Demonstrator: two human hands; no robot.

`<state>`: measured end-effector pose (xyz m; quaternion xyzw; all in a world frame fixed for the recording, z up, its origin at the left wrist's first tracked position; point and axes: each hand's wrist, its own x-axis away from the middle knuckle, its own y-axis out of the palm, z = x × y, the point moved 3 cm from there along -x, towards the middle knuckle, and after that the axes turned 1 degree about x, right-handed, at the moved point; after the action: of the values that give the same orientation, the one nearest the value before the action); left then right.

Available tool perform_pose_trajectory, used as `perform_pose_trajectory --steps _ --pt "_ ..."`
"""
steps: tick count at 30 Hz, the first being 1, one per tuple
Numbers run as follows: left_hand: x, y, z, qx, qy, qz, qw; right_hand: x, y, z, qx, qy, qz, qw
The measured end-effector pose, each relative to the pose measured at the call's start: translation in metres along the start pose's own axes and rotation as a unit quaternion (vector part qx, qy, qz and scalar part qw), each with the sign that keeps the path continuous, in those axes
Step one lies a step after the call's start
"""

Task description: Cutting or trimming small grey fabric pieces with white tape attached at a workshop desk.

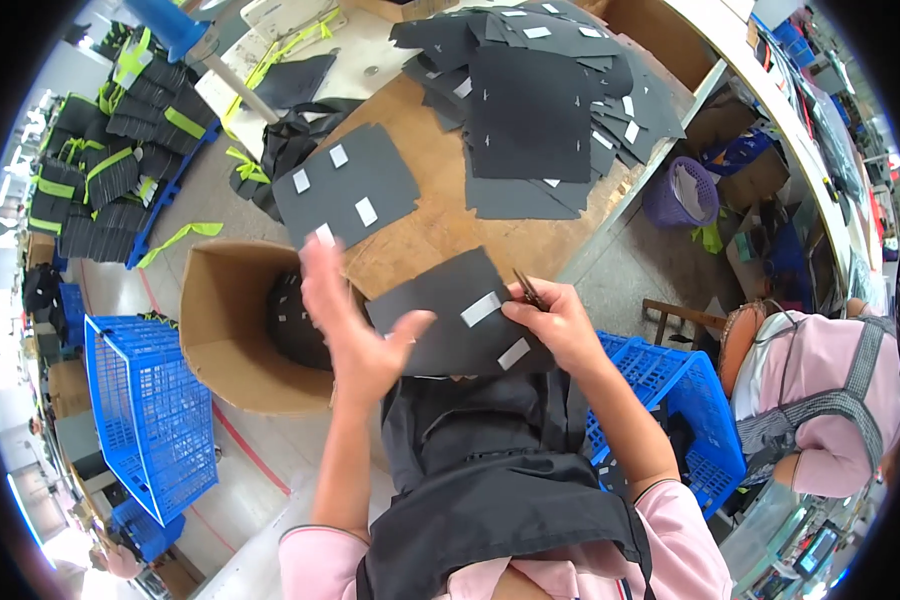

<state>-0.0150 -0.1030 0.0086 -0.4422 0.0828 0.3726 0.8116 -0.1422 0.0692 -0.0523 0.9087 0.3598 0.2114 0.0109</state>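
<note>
A dark grey fabric panel [435, 318] with white rectangular patches lies before me, across the near edge of the brown work surface. My right hand [560, 322] is closed around small dark thread snips [530, 290], its thumb over the panel's right edge. My left hand [348, 335] is open, fingers outstretched and slightly blurred, over the panel's left side next to the cardboard box; whether it touches the panel I cannot tell. A second patched panel [395, 180] lies flat beyond it. Farther right is a heap of similar panels [530, 105].
Dark pieces lie inside the open cardboard box [220, 330] at my left. Blue crates [160, 410] stand on both sides. A purple basket [682, 193] sits right of the table. Another person [820, 390] in pink is at the right. Strapped bundles [110, 170] are stacked far left.
</note>
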Motion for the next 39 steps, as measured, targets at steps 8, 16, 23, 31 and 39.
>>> perform_pose_trajectory --steps 8,16,23,31,39 --pt "0.023 0.038 -0.011 0.481 -0.421 -0.313 0.702 0.031 0.028 -0.035 0.365 -0.292 0.178 0.866" --pt "0.028 0.042 -0.003 0.537 -0.439 -0.281 0.663 0.04 0.033 -0.022 0.397 -0.361 0.107 0.837" --pt "0.032 0.044 -0.006 0.515 -0.433 -0.304 0.674 0.03 0.008 -0.013 0.326 -0.319 0.113 0.882" --pt "0.044 0.065 -0.009 0.483 -0.409 -0.265 0.727 0.013 -0.007 -0.006 0.231 -0.008 -0.118 0.966" --pt "0.047 0.067 -0.004 0.518 -0.46 -0.275 0.667 0.041 0.011 -0.001 0.238 -0.214 0.126 0.939"
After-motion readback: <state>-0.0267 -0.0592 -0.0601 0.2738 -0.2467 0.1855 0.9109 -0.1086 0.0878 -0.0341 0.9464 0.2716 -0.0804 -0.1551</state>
